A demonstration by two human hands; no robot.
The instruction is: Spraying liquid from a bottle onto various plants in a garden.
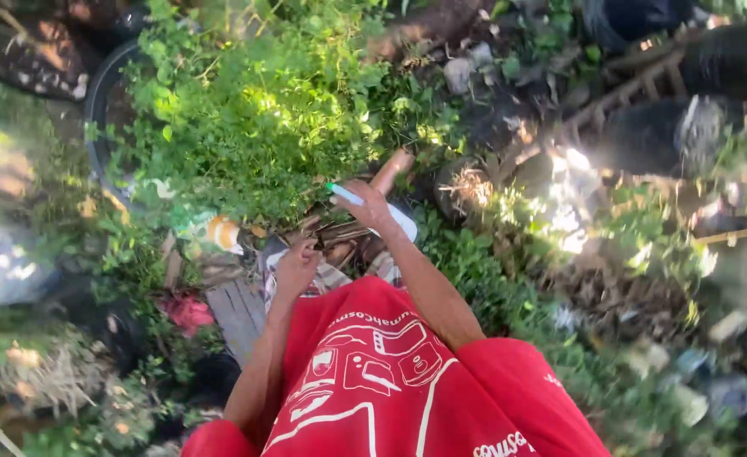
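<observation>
Head view: right hand (366, 203) is closed around a slim white tool with green tip (345, 194) beside a leafy green potted plant (255, 110); left hand (295, 267), near, hangs empty, fingers loosely curled.

A leafy plant (255, 110) fills a round pot (96, 101) ahead and to the left of the person. The right hand (365, 203) reaches forward to the plant's near edge, with a slim tool (345, 194) in its fingers, and the left hand (295, 267) sits nearer the body, just left of it. A wooden board (238, 313) lies on the ground left of the left arm, and a wooden ladder-like frame (636, 85) lies far to the right.
</observation>
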